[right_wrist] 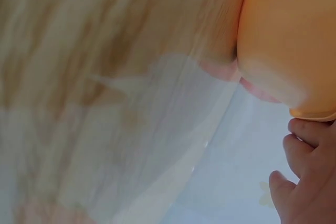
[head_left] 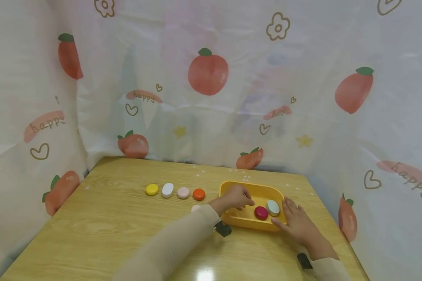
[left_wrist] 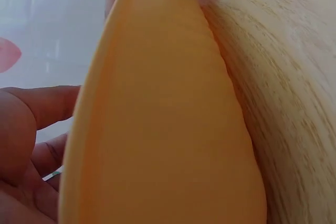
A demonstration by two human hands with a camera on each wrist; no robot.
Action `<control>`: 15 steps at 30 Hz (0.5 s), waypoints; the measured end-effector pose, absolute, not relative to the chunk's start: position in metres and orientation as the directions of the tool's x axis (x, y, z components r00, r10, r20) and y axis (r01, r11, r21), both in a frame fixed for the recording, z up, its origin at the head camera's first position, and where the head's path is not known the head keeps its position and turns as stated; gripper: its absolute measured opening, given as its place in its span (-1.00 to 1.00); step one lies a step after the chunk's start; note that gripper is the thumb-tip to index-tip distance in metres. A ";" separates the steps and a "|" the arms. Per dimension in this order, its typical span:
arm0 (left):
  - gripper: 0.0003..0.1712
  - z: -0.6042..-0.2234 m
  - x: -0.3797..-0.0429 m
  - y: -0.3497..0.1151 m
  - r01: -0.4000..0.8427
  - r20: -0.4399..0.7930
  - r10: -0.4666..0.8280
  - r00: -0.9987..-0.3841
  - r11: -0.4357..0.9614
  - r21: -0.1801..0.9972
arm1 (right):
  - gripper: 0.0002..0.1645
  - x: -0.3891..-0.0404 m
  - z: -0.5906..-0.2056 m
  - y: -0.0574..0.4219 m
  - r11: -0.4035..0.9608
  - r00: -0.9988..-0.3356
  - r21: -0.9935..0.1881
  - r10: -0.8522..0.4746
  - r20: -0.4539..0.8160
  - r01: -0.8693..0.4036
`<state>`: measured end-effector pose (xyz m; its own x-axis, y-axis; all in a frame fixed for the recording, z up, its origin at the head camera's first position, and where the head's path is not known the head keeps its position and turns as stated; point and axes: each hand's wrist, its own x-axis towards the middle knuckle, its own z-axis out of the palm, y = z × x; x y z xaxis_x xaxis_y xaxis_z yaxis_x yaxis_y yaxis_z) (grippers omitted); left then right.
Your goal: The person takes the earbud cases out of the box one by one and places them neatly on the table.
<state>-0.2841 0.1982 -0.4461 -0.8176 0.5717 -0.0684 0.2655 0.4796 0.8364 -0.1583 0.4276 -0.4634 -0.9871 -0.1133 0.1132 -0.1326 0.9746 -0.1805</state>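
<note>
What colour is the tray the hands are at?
Yellow-orange; the tray shows best in the head view.

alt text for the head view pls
A person's left hand reaches into a yellow tray that holds a crimson piece and a pale green piece, while the right hand rests against its end. On the wooden table to the left, a yellow piece, a white one, a pink one and an orange one form a row; a sleeve partly hides another pale piece.
</note>
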 end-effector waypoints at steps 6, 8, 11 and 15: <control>-0.80 -0.447 -0.281 0.209 0.252 -0.117 0.550 -0.827 0.549 0.797 | 0.10 -0.158 -0.463 0.428 0.979 -0.985 -0.147 -0.126 0.121 -0.143; -0.79 -0.447 -0.281 0.212 0.250 -0.132 0.544 -0.828 0.570 0.783 | 0.10 -0.158 -0.462 0.427 0.979 -0.985 -0.146 -0.125 0.119 -0.142; -0.74 -0.449 -0.282 0.217 0.255 -0.145 0.538 -0.830 0.598 0.760 | 0.10 -0.158 -0.461 0.426 0.980 -0.985 -0.144 -0.123 0.118 -0.140; -0.73 -0.455 -0.284 0.222 0.259 -0.143 0.533 -0.834 0.607 0.751 | 0.09 -0.158 -0.460 0.426 0.980 -0.985 -0.137 -0.126 0.119 -0.141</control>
<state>-0.2836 0.2223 -0.4545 -0.8341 0.5329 -0.1425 0.2594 0.6069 0.7513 -0.1578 0.4262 -0.4600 -0.9849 -0.1256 0.1188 -0.1415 0.9805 -0.1366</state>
